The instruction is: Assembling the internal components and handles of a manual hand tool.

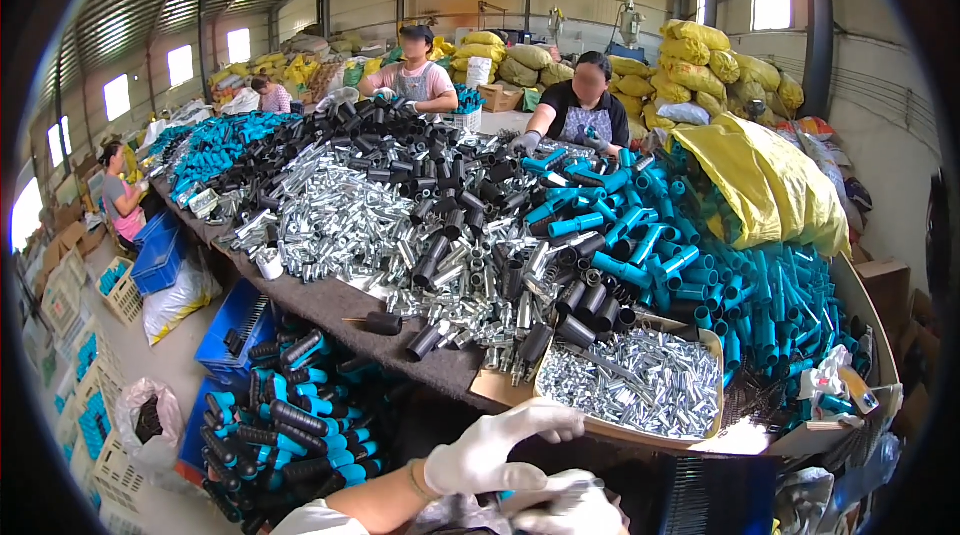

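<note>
My left hand (pixel 490 450), in a white glove, is raised over the lower middle with its fingers stretched out and thumb apart; it holds nothing. Just below it, my right hand (pixel 575 510), also gloved, has curled fingers. A sliver of teal (pixel 507 495) shows beside those fingers, but what they hold is mostly hidden and blurred. Ahead of both hands stands a shallow cream tray (pixel 720 380) full of small shiny metal pins (pixel 640 380). Left of my forearm lie several teal and black handles (pixel 300 415) in a heap.
A long table (pixel 330 307) bears piles of metal sleeves (pixel 345 200), black tubes (pixel 480 200) and teal tube handles (pixel 770 305). Co-workers sit across it. Blue crates (pixel 225 340) stand at left; a yellow sack (pixel 765 185) lies at right. A dark box of thin rods (pixel 690 495) is near me.
</note>
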Demonstrator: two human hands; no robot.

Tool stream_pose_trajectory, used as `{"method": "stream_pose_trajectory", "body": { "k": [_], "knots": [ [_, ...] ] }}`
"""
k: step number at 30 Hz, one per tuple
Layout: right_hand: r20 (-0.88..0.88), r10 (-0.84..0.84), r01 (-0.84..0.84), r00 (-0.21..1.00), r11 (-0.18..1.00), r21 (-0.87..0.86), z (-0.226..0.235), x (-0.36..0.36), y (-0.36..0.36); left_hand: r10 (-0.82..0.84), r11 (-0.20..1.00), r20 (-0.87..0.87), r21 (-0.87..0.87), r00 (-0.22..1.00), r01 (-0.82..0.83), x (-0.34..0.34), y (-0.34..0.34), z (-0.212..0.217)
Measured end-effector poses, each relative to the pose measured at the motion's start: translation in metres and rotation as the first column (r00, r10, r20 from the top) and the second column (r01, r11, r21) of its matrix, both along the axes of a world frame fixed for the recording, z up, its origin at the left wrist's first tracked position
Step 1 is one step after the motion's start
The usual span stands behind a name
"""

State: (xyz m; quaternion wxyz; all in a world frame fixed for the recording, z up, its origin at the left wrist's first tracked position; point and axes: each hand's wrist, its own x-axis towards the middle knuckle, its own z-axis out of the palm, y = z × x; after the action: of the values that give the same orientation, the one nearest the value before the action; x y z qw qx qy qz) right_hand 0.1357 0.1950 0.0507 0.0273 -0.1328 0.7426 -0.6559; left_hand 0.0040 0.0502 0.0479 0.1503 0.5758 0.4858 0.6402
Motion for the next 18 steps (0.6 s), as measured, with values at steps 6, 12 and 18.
{"method": "stream_pose_trajectory", "body": {
  "k": [6, 12, 18],
  "knots": [
    [-0.405, 0.176, -0.435, 0.897, 0.504, -0.746, -0.002, -0.001, 0.049, -0.402, 0.830, -0.313, -0.522, 0.860, 0.198, 0.005, -0.014, -0.071],
    [-0.580, -0.071, 0.299, 0.812, 0.903, 0.308, 0.041, -0.008, 0.016, -0.146, 0.674, -0.478, -0.689, 0.866, -0.267, -0.003, 0.024, -0.102],
    [-0.634, -0.402, 0.444, 0.661, 0.890, -0.101, 0.020, 0.014, 0.022, -0.179, 0.526, 0.645, -0.575, 0.743, 0.626, -0.003, 0.014, -0.110]
  ]
}}
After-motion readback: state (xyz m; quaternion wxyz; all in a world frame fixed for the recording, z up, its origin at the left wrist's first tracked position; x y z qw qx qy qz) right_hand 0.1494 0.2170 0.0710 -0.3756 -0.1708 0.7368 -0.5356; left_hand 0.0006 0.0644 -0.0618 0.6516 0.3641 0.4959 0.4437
